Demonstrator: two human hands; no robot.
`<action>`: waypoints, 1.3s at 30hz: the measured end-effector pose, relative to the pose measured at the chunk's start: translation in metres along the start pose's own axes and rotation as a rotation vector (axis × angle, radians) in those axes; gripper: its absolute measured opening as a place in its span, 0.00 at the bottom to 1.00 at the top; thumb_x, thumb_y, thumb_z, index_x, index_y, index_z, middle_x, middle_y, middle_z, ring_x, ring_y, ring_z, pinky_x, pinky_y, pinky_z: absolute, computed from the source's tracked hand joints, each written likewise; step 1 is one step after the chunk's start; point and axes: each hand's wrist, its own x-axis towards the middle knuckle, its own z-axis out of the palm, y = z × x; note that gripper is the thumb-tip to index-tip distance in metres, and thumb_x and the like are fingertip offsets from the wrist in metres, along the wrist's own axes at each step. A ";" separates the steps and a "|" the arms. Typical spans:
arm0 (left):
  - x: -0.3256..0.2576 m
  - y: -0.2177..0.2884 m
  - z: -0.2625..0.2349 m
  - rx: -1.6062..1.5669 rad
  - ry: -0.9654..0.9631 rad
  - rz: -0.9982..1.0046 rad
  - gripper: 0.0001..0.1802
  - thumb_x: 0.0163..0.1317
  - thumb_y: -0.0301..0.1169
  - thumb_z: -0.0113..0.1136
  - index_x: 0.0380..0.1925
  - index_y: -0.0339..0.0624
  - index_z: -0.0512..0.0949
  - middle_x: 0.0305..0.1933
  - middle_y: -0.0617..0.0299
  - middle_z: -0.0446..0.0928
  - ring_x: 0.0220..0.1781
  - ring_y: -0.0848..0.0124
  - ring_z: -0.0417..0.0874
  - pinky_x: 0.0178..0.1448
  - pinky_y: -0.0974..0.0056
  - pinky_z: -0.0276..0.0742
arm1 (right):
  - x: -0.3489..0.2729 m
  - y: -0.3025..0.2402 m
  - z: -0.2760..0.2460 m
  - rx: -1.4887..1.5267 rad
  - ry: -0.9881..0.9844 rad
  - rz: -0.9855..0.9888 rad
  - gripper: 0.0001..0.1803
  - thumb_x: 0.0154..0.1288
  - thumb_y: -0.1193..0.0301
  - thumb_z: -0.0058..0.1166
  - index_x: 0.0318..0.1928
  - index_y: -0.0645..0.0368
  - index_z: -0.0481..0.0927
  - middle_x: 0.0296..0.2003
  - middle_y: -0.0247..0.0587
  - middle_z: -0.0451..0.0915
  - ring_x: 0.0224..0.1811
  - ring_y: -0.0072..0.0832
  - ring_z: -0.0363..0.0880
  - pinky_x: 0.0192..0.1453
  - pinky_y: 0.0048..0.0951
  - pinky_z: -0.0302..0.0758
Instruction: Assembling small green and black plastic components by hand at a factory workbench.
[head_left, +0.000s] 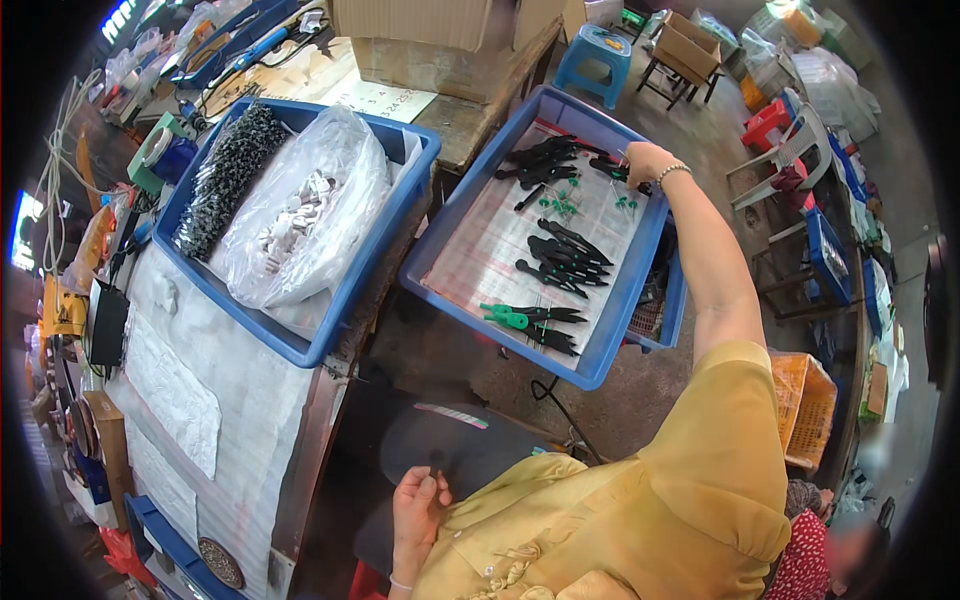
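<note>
the small green pieces in the middle of the blue tray are too tiny to identify, and the contents of the clear bag in the second blue bin show only as pale lumps. the person's lower body is hidden under a yellow garment.

the right hand reaches out to about one o'clock, at the tray's far right corner, fingers curled down narrowly onto a dark tool lying there; whether it grips it or only touches it i cannot tell. black-handled pliers lie in rows across the tray, with a green-handled pair toward its near end.

the left hand sits at about six o'clock, near the body, fingers pinched narrowly together on the near edge of a dark round object; what that object is stays unclear.
</note>
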 end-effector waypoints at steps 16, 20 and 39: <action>0.013 0.008 0.001 -0.001 -0.001 -0.041 0.08 0.63 0.29 0.60 0.40 0.39 0.74 0.31 0.57 0.78 0.26 0.72 0.75 0.34 0.71 0.73 | -0.004 0.003 0.003 0.076 0.378 -0.098 0.17 0.48 0.65 0.61 0.40 0.58 0.77 0.42 0.44 0.80 0.50 0.41 0.77 0.52 0.38 0.73; 0.016 0.007 0.002 0.023 -0.037 -0.036 0.08 0.63 0.29 0.60 0.40 0.40 0.74 0.31 0.57 0.78 0.26 0.73 0.75 0.34 0.71 0.73 | -0.002 0.010 0.021 -0.004 0.238 -0.031 0.16 0.52 0.65 0.58 0.39 0.59 0.77 0.41 0.45 0.81 0.49 0.41 0.77 0.51 0.39 0.72; -0.004 0.005 -0.009 -0.012 -0.136 0.093 0.10 0.62 0.29 0.61 0.41 0.40 0.74 0.33 0.57 0.78 0.28 0.72 0.75 0.36 0.70 0.73 | -0.228 -0.198 0.039 0.673 0.103 -0.942 0.12 0.63 0.74 0.47 0.47 0.62 0.72 0.38 0.51 0.78 0.41 0.46 0.79 0.45 0.37 0.75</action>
